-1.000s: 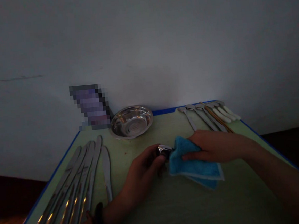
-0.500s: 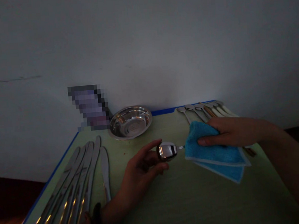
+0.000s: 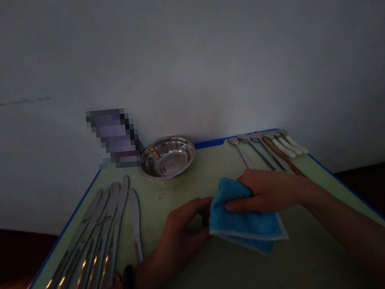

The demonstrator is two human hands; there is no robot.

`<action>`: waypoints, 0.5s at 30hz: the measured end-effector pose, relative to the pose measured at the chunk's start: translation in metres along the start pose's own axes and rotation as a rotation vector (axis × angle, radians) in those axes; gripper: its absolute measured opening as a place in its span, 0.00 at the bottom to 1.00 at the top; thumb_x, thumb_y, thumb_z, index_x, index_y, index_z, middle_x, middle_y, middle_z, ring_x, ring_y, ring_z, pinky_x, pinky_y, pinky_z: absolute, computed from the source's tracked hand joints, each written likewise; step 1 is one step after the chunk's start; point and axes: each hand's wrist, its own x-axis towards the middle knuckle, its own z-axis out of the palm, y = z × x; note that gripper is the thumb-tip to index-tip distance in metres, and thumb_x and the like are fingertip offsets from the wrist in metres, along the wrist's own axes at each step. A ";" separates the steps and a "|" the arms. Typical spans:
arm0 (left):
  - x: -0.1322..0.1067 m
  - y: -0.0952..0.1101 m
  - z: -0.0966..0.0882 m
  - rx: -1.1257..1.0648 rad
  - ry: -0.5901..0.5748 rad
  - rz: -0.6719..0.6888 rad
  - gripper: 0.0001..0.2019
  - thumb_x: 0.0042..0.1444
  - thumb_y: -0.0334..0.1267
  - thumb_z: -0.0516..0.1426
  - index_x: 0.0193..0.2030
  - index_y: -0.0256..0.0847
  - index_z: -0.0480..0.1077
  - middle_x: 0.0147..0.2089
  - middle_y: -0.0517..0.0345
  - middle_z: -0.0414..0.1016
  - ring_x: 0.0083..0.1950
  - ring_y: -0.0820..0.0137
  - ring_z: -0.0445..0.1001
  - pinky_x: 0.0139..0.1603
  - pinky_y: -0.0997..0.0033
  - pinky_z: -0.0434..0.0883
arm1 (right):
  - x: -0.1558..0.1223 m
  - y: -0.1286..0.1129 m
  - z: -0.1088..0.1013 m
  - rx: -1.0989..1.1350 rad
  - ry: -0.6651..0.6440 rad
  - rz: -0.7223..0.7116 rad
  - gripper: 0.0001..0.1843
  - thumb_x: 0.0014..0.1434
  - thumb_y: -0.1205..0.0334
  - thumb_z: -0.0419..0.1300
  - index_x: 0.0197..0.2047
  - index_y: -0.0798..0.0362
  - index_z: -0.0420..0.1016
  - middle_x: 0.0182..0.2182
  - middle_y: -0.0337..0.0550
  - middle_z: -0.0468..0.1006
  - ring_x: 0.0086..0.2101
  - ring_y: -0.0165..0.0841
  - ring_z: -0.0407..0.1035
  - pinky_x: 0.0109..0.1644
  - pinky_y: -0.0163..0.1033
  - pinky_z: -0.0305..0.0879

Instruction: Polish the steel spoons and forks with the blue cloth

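My right hand (image 3: 267,189) grips a folded blue cloth (image 3: 246,220) with pale edging, thumb on top. Curled fingers of my left hand (image 3: 182,226) meet the cloth's left edge. The spoon seen a moment ago in the left fingers is now covered by the cloth and hand; its bowl and handle do not show. Both hands are above the table, in front of a shiny metal bowl (image 3: 168,158). Beside the left forearm, a table knife (image 3: 135,219) lies apart from a row of several more knives (image 3: 95,234).
The pale green table (image 3: 210,161) has a blue edge and stands against a grey wall. At the back right lie metal cutlery (image 3: 257,150), brown chopsticks (image 3: 277,150) and white-handled cutlery (image 3: 288,145). A pixelated upright object (image 3: 116,137) is left of the bowl.
My right hand has moved the cloth left and toward me, over the spoon and up to my left fingers. The spoon's bowl, visible before, is now hidden.
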 end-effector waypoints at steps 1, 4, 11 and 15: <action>-0.001 0.000 0.000 0.018 -0.018 0.009 0.15 0.47 0.36 0.61 0.44 0.43 0.70 0.34 0.58 0.77 0.34 0.68 0.74 0.36 0.72 0.71 | 0.001 -0.001 0.002 -0.008 0.007 -0.011 0.29 0.53 0.38 0.47 0.27 0.57 0.71 0.20 0.39 0.70 0.19 0.24 0.62 0.21 0.29 0.56; -0.001 0.000 0.000 0.034 -0.052 0.025 0.16 0.47 0.36 0.61 0.45 0.43 0.70 0.36 0.58 0.77 0.35 0.67 0.74 0.37 0.71 0.71 | 0.004 -0.002 0.003 -0.007 -0.013 -0.042 0.28 0.53 0.39 0.48 0.28 0.57 0.72 0.20 0.39 0.70 0.20 0.24 0.63 0.22 0.29 0.57; 0.000 -0.004 0.002 -0.182 0.043 -0.102 0.21 0.49 0.34 0.61 0.51 0.45 0.67 0.37 0.60 0.75 0.38 0.70 0.73 0.43 0.71 0.70 | -0.014 0.014 -0.018 0.077 -0.127 0.030 0.23 0.53 0.44 0.52 0.31 0.58 0.72 0.23 0.39 0.72 0.23 0.26 0.66 0.24 0.29 0.61; 0.001 -0.007 0.003 -0.394 0.153 -0.186 0.19 0.53 0.32 0.58 0.51 0.49 0.64 0.45 0.60 0.72 0.44 0.70 0.72 0.47 0.71 0.69 | -0.029 0.027 -0.028 0.031 0.001 0.145 0.24 0.52 0.42 0.52 0.33 0.57 0.72 0.27 0.41 0.75 0.25 0.29 0.69 0.25 0.31 0.63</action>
